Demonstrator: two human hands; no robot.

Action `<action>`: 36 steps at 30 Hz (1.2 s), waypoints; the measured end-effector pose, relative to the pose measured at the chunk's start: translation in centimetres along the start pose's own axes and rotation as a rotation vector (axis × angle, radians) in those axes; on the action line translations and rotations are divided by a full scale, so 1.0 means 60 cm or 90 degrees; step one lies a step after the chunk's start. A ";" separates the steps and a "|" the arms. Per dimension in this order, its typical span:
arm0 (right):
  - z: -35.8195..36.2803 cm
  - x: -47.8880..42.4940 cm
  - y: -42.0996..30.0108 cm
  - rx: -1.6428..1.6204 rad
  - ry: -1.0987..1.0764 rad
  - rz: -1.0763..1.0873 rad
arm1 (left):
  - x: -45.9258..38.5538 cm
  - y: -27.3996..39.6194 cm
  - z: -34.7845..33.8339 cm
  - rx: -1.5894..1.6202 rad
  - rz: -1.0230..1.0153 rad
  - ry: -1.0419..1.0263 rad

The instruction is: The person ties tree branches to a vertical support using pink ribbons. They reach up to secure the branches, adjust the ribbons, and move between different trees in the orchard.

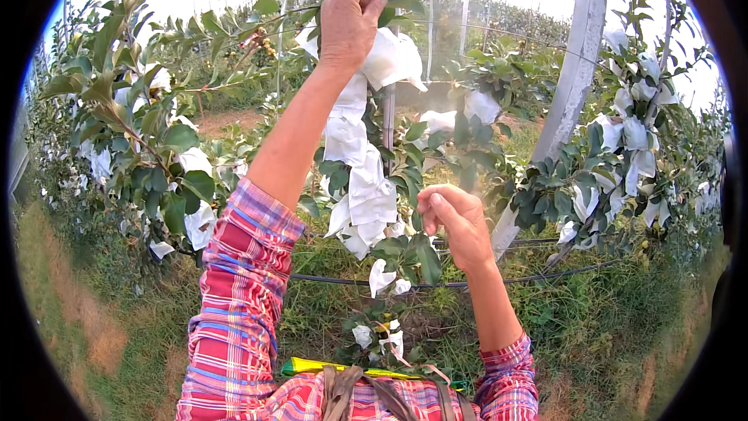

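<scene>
My left hand is raised high among the leaves of a fruit tree, its thumb and fingertips pinched together at a stem or branch; whether anything is between them is too small to tell. White fruit bags hang just below and to the right of it. More white bags form a column down the tree's middle. Lower and to the right, my right hand is held up with its fingers curled, near green leaves. What its fingers hold, if anything, cannot be made out.
A concrete post leans at the right, and a thin pole stands behind the bags. Wires and a dark hose cross low down. Leafy branches with bagged fruit are at the left and right. A yellow and green item is at my waist.
</scene>
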State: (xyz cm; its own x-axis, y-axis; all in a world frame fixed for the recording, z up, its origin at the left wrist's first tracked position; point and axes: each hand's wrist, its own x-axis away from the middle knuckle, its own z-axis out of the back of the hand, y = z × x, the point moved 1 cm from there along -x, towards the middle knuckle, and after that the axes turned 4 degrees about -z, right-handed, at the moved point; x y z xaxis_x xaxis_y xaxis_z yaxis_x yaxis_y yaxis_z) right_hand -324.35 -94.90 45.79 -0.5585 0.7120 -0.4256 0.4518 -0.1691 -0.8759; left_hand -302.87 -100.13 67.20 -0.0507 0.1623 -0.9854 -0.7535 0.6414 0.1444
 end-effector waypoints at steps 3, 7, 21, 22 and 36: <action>0.021 0.048 0.009 0.030 -0.037 -0.063 | -0.024 -0.001 -0.039 -0.113 -0.036 -0.066; 0.044 0.101 0.032 0.053 -0.032 -0.155 | 0.022 0.019 -0.100 -0.272 -0.134 -0.164; 0.071 0.197 0.106 0.039 0.067 -0.231 | 0.010 0.053 -0.214 -0.564 -0.192 -0.409; 0.070 0.202 0.107 0.037 0.070 -0.239 | 0.012 0.036 -0.224 -0.564 -0.183 -0.404; 0.065 0.280 0.141 0.025 0.186 -0.334 | 0.005 -0.013 -0.265 -0.526 -0.137 -0.443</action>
State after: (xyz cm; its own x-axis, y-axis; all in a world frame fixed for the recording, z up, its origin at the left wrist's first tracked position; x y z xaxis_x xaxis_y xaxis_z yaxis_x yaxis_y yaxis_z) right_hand -332.65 -87.04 30.30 -0.4835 0.8639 0.1414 0.1387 0.2352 -0.9620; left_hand -312.73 -112.51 65.37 0.3190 0.6613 -0.6789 -0.9216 0.0495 -0.3849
